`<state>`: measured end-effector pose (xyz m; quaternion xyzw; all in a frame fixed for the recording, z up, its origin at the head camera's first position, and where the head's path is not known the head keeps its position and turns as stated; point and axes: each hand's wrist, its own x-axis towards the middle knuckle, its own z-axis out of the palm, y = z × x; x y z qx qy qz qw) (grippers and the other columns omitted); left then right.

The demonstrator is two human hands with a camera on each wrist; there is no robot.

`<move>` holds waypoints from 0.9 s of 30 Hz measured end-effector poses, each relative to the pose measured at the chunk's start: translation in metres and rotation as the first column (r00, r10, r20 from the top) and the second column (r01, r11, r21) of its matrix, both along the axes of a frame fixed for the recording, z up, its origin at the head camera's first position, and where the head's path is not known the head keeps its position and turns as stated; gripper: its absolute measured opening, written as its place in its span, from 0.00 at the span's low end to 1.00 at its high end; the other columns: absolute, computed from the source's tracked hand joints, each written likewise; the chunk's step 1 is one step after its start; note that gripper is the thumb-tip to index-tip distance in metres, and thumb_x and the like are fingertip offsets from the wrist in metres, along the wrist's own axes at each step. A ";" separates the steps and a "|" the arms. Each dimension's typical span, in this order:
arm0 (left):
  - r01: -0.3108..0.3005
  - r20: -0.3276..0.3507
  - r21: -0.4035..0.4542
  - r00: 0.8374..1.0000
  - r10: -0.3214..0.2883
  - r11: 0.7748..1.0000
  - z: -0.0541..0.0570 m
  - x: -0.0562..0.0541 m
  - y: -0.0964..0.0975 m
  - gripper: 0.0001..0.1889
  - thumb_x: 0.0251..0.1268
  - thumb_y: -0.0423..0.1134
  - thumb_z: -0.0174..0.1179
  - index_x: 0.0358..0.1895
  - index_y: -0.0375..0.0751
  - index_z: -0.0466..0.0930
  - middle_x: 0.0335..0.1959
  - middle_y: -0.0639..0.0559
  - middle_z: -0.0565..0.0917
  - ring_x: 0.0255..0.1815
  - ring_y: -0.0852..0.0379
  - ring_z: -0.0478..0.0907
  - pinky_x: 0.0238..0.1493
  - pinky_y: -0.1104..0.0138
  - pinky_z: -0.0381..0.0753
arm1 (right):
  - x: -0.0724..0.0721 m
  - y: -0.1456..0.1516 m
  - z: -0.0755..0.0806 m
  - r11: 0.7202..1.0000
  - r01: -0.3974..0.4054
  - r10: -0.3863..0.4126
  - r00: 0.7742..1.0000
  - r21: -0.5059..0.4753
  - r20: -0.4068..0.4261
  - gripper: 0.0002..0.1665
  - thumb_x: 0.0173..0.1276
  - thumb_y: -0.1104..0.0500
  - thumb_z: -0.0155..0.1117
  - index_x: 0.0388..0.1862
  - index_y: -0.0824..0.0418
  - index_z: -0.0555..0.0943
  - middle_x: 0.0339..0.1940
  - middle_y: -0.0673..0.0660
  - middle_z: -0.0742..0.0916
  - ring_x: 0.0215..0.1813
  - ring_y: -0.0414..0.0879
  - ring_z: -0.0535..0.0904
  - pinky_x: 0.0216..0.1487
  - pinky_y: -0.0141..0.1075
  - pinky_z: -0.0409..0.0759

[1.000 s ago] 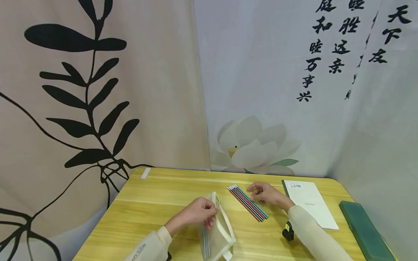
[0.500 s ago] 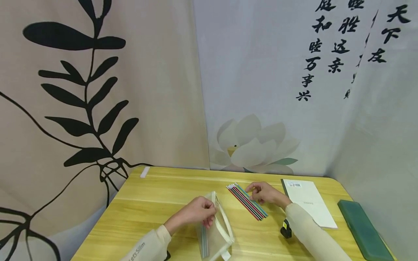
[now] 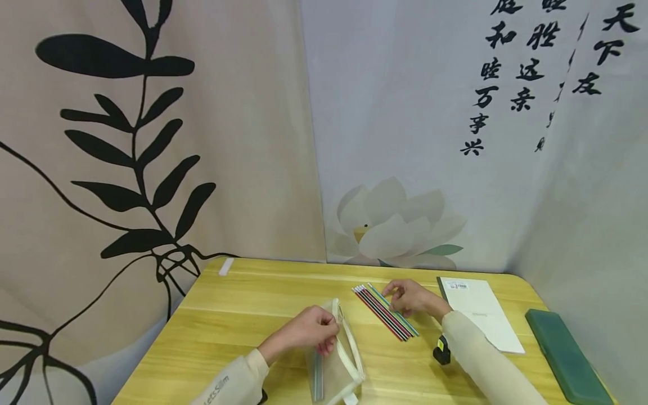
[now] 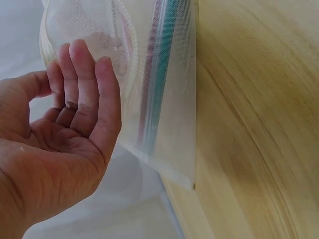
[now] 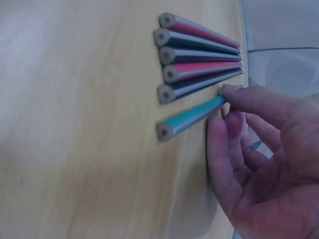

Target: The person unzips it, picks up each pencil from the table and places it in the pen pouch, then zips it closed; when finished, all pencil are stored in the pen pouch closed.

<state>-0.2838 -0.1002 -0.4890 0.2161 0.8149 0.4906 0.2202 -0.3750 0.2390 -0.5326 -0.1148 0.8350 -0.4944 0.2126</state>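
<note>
My left hand (image 3: 310, 329) pinches the rim of a pale see-through mesh pencil case (image 3: 338, 368) with thumb and fingertips. Its zipped mouth gapes toward the right. Through the mesh in the left wrist view, a teal pencil (image 4: 164, 74) and a reddish one beside it show. My right hand (image 5: 274, 144) has thumb and fingers pinched about a teal pencil (image 5: 194, 113), which lies slightly apart from a row of several red and black striped pencils (image 5: 199, 55). Flat unsharpened ends of the row face the right wrist camera. The teal pencil's far end is partly hidden by the thumb.
A white notebook (image 3: 483, 315) lies right of the right hand, and a dark green case (image 3: 567, 357) sits along the table's right edge. A small white strip (image 3: 226, 266) is at the back left of the wooden table (image 3: 202, 349). Printed curtains hang behind.
The teal pencil has shifted slightly away from the row, opening a narrow gap at its far end. My right hand has barely moved; my left keeps its hold on the pencil case.
</note>
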 end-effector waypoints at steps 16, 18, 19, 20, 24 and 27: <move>0.005 0.008 -0.012 1.000 -0.005 1.000 0.002 -0.002 0.001 0.19 0.79 0.39 0.57 0.24 0.36 0.81 0.19 0.50 0.84 0.18 0.57 0.82 0.25 0.60 0.88 | 0.002 -0.004 0.007 0.976 0.094 -0.083 0.994 0.197 -0.067 0.26 0.58 0.75 0.72 0.55 0.59 0.81 0.35 0.56 0.81 0.30 0.47 0.75 0.22 0.37 0.80; 0.005 0.011 -0.016 1.000 -0.005 1.000 0.001 -0.001 0.001 0.19 0.78 0.39 0.57 0.24 0.36 0.81 0.19 0.51 0.84 0.18 0.57 0.82 0.24 0.62 0.87 | 0.003 -0.007 0.008 0.971 0.104 -0.089 0.993 0.215 -0.078 0.27 0.58 0.75 0.72 0.55 0.58 0.81 0.35 0.56 0.81 0.29 0.46 0.74 0.21 0.37 0.80; 0.005 0.012 -0.017 1.000 -0.005 1.000 0.000 -0.001 0.000 0.19 0.78 0.39 0.57 0.24 0.36 0.81 0.19 0.51 0.84 0.18 0.57 0.82 0.24 0.63 0.87 | 0.003 -0.008 0.008 0.969 0.106 -0.090 0.992 0.222 -0.085 0.28 0.58 0.76 0.72 0.55 0.57 0.81 0.35 0.56 0.82 0.28 0.46 0.74 0.20 0.37 0.80; 0.005 0.015 -0.016 1.000 -0.005 1.000 -0.001 -0.001 0.000 0.19 0.78 0.39 0.57 0.24 0.36 0.81 0.19 0.51 0.84 0.18 0.58 0.82 0.24 0.63 0.87 | 0.004 -0.009 0.008 0.968 0.111 -0.093 0.992 0.227 -0.088 0.28 0.58 0.76 0.72 0.55 0.57 0.81 0.35 0.56 0.82 0.27 0.46 0.74 0.20 0.36 0.80; 0.004 0.019 -0.014 1.000 -0.004 1.000 -0.004 -0.002 -0.002 0.18 0.77 0.38 0.57 0.24 0.36 0.81 0.19 0.52 0.83 0.18 0.57 0.82 0.23 0.63 0.87 | 0.006 -0.013 0.007 0.963 0.129 -0.104 0.988 0.236 -0.117 0.28 0.57 0.77 0.71 0.54 0.55 0.83 0.34 0.56 0.82 0.27 0.45 0.74 0.19 0.36 0.79; 0.007 0.020 -0.016 1.000 -0.007 1.000 -0.005 -0.001 -0.003 0.18 0.77 0.38 0.57 0.24 0.36 0.81 0.19 0.52 0.83 0.18 0.57 0.82 0.24 0.61 0.88 | 0.007 -0.015 0.006 0.957 0.144 -0.112 0.984 0.250 -0.137 0.27 0.56 0.77 0.71 0.52 0.54 0.83 0.34 0.56 0.83 0.26 0.45 0.74 0.18 0.35 0.77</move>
